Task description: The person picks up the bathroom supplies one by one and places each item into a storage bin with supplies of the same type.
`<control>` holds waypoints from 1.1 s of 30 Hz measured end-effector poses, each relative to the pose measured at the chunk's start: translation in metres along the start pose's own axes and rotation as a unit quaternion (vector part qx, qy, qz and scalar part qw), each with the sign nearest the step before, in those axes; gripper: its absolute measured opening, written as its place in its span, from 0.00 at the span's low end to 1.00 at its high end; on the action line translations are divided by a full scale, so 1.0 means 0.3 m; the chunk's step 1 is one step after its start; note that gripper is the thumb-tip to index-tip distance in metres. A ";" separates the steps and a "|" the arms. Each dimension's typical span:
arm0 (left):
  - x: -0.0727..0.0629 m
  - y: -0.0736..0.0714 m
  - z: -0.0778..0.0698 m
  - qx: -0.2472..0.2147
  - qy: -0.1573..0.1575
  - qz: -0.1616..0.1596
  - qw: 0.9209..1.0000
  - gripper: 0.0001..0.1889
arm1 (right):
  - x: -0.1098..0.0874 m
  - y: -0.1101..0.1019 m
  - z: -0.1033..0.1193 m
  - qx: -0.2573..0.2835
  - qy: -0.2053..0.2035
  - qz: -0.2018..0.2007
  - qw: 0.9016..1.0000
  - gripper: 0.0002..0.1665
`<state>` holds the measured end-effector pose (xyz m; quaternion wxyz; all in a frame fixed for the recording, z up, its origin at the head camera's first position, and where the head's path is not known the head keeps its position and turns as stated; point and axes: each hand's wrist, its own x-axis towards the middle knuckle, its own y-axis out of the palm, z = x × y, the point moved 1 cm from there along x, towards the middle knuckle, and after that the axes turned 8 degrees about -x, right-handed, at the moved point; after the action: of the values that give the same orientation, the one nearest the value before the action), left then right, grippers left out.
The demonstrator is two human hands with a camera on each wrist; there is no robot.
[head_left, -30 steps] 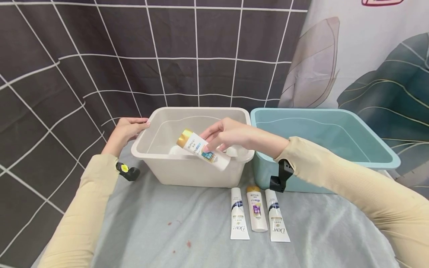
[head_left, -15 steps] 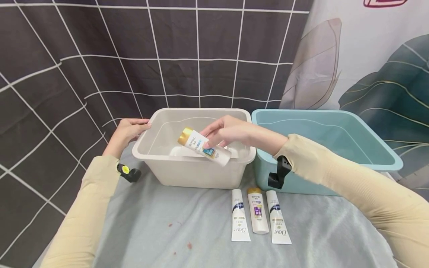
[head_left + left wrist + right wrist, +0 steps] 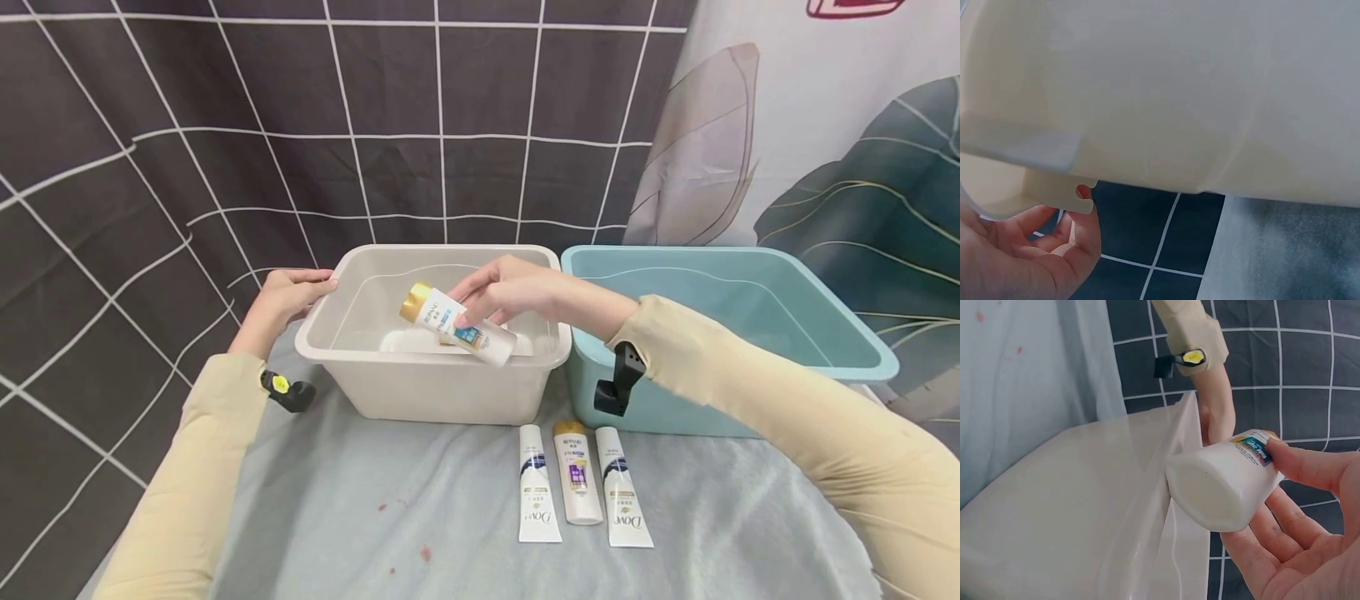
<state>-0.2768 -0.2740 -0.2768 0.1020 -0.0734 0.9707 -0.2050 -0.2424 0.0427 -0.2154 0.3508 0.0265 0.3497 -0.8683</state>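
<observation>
My right hand (image 3: 513,293) pinches a white shampoo bottle (image 3: 480,340) with a gold cap, thumb on its label. The bottle is tilted above the near side of a beige bin (image 3: 435,387), its cap toward the upper left. In the right wrist view the bottle's base (image 3: 1207,494) faces the camera, beside the bin's rim. My left hand (image 3: 283,304) grips the left end of that rim; the left wrist view has its fingertips (image 3: 1085,219) curled at the rim's edge. Inside the bin lie white items (image 3: 405,341), mostly hidden behind the held bottle and the bin's front wall.
A blue bin (image 3: 690,308) stands to the right, against the beige one. In front lie a white Dove tube (image 3: 537,492), a gold-capped bottle (image 3: 577,479) and a second Dove tube (image 3: 626,496) on a grey cloth (image 3: 337,517). Dark grid-patterned fabric (image 3: 390,100) hangs behind.
The right hand with the bottle has risen very slightly and its wrist has turned a little. The left hand still holds the rim. The head view has shifted slightly.
</observation>
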 end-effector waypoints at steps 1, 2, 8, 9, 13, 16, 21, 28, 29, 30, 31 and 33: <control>-0.001 0.000 0.000 0.001 0.001 -0.001 1.000 0.27 | 0.001 -0.001 0.001 -0.001 -0.001 0.000 1.000 0.23; -0.001 0.000 0.001 0.002 0.001 -0.001 1.000 0.27 | 0.002 -0.002 0.001 -0.002 0.000 -0.001 1.000 0.23; -0.003 0.003 0.001 0.002 0.005 -0.005 1.000 0.27 | 0.009 -0.007 0.002 -0.011 0.004 -0.005 1.000 0.23; -0.004 0.003 0.000 0.002 0.006 -0.006 1.000 0.27 | 0.010 -0.008 0.003 -0.012 0.004 -0.004 1.000 0.23; -0.003 0.003 0.002 0.001 0.007 -0.007 1.000 0.27 | 0.016 -0.013 0.003 -0.012 0.000 -0.001 1.000 0.23; -0.004 0.003 0.002 -0.001 0.011 -0.007 1.000 0.27 | 0.017 -0.015 0.006 -0.014 0.002 -0.001 1.000 0.23; -0.007 0.004 0.002 -0.004 0.011 -0.009 1.000 0.26 | 0.022 -0.015 0.008 -0.018 0.006 0.000 1.000 0.23; -0.008 0.005 0.000 -0.004 0.003 -0.010 1.000 0.27 | 0.034 -0.019 0.008 -0.022 0.012 0.000 1.000 0.23; -0.008 0.005 0.000 -0.005 0.003 -0.010 1.000 0.27 | 0.036 -0.019 0.008 -0.023 0.012 0.000 1.000 0.23; -0.008 0.005 0.000 -0.004 0.003 -0.010 1.000 0.27 | 0.037 -0.020 0.008 -0.024 0.012 0.000 1.000 0.23; -0.008 0.005 -0.001 -0.003 0.003 -0.010 1.000 0.27 | 0.038 -0.021 0.008 -0.025 0.013 0.000 1.000 0.24; -0.008 0.005 -0.001 -0.003 0.004 -0.009 1.000 0.27 | 0.040 -0.023 0.009 -0.026 0.014 0.001 1.000 0.24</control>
<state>-0.2746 -0.2719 -0.2767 0.0960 -0.0818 0.9710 -0.2032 -0.2553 0.0373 -0.2129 0.3475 0.0297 0.3770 -0.8581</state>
